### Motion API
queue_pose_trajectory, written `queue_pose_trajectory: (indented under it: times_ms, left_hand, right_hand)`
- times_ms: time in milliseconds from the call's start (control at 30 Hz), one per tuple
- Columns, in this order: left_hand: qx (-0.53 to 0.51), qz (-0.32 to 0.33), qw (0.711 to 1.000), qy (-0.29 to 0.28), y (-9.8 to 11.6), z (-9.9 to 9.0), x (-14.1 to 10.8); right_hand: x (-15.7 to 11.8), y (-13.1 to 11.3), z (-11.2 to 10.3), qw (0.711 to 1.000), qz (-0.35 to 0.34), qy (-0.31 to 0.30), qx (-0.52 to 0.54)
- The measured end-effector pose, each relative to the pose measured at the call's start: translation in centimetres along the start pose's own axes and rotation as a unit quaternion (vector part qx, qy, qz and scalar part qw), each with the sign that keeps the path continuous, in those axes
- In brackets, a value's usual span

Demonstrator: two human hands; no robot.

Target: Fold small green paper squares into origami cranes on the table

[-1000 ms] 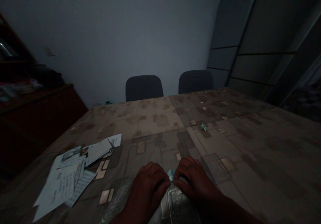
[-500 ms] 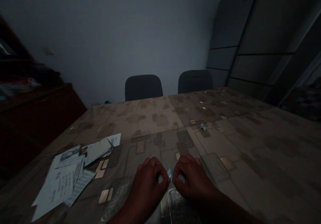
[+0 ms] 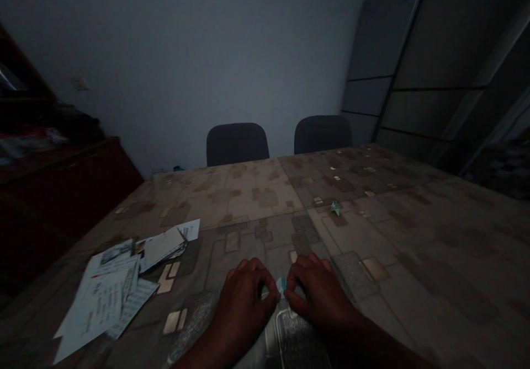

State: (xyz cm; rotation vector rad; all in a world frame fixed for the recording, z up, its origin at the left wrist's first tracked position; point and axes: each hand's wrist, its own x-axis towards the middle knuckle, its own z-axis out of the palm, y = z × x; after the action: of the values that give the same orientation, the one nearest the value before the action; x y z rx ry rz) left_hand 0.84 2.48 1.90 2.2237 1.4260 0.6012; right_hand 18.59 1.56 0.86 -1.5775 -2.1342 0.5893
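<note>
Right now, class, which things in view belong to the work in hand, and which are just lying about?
In hand:
- small pale-blue piece, pinched between both hands' fingertips
- left hand
- right hand

Apparently just lying about:
- printed papers, spread at the left
- small greenish piece, farther off, untouched, though similar in colour

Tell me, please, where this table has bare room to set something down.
The tablecloth is bare right of the right hand, and between the papers and the green folded piece, back to the chairs. It is crowded at the papers, and where the left hand and right hand pinch a bluish piece.
</note>
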Motion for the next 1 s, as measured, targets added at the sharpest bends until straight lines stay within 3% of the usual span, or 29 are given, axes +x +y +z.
queue_pose_trajectory:
  times_ms: [133, 267, 400, 800, 900, 1000]
  left_hand:
    - [0.011, 0.130, 0.991, -0.016, -2.1, -0.8, -1.5]
    - [0.176, 0.265, 0.948, -0.007, -3.6, -0.6, -2.8]
    - [0.247, 0.274, 0.929, -0.035, -3.7, -0.1, -3.0]
    - [0.251, 0.292, 0.922, -0.025, -1.6, -0.4, -2.5]
    - [0.254, 0.299, 0.920, -0.016, -1.2, -0.6, -2.3]
    - [0.260, 0.298, 0.919, -0.017, -1.1, -0.6, -2.3]
  right_hand:
    - [0.1, -0.2, -0.4, 1.000, 0.008, -0.019, 0.007]
    - [0.1, -0.1, -0.3, 1.000, -0.002, -0.010, 0.009]
    - [0.0, -0.3, -0.4, 1.000, 0.006, -0.015, 0.009]
    - [0.6, 0.6, -0.8, 0.998, -0.008, 0.005, 0.057]
    - [0.2, 1.0, -1.6, 0.992, -0.048, -0.009, 0.113]
    - [-0.8, 1.2, -2.0, 0.989, -0.127, 0.004, 0.073]
